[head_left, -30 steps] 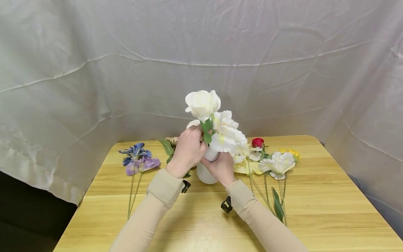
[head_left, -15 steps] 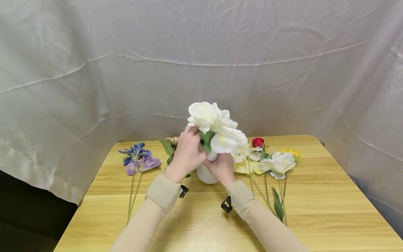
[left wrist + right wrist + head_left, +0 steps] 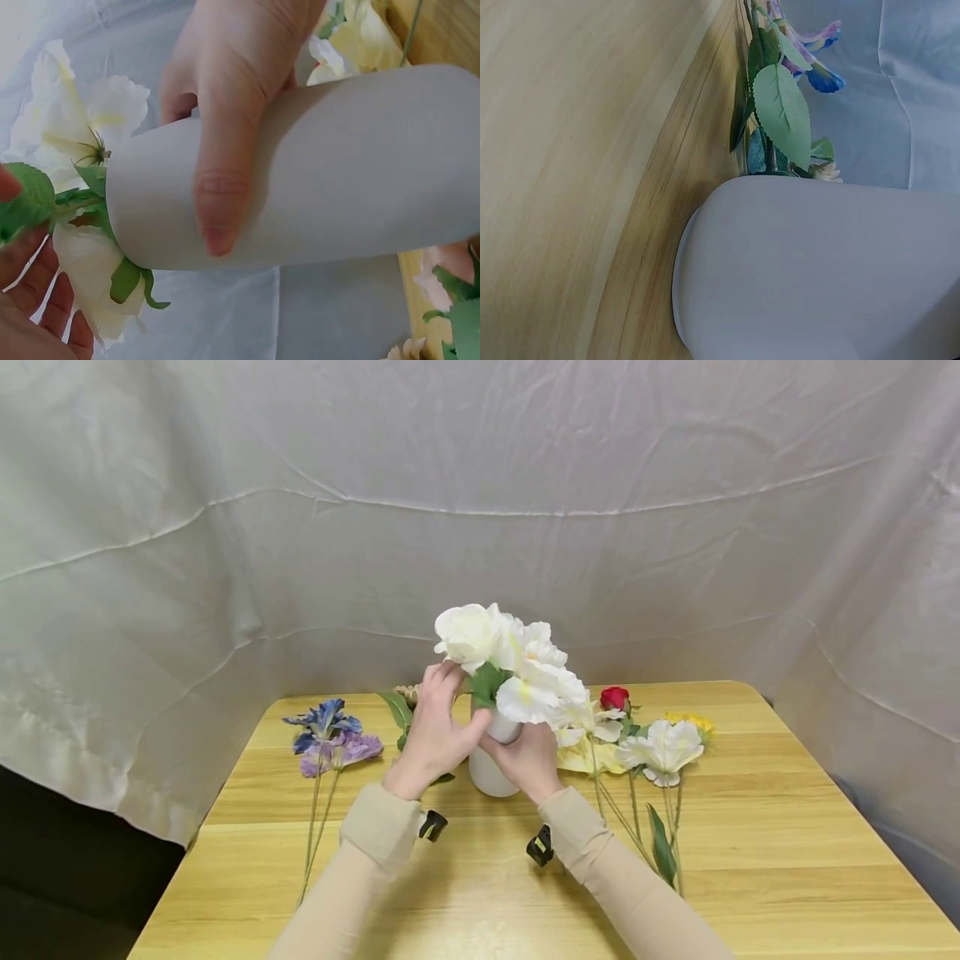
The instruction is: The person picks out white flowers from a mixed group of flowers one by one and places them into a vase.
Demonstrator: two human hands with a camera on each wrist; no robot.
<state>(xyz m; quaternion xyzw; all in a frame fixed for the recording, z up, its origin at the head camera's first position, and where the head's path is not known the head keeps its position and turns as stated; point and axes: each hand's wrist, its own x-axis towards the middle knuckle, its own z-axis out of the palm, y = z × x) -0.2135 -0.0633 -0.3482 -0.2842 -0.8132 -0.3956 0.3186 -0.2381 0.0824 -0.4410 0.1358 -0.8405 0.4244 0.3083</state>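
Note:
A white vase [image 3: 492, 778] stands upright on the table, with white artificial flowers in its mouth. Around its upper part my right hand [image 3: 529, 760] is wrapped; the left wrist view shows that hand's thumb [image 3: 223, 187] lying across the vase wall. A white rose [image 3: 467, 637] leans left over the rim, beside ruffled white blooms [image 3: 538, 683]. My left hand [image 3: 435, 731] is at the rose's green leaves [image 3: 487, 683], fingers extended under the bloom and thumb apart. In the right wrist view the vase's base shows, but not the right hand.
On the wooden table [image 3: 480, 902], a blue flower [image 3: 324, 720] and a purple one [image 3: 347, 752] lie left. To the right lie a red rose [image 3: 615, 698], a white flower [image 3: 663, 752], and yellow blooms [image 3: 690, 722]. A grey curtain [image 3: 525, 568] hangs behind.
The white rose has come down closer to the vase, then tilted left. My left hand has moved slightly left and its thumb has spread away. The right hand stays on the vase.

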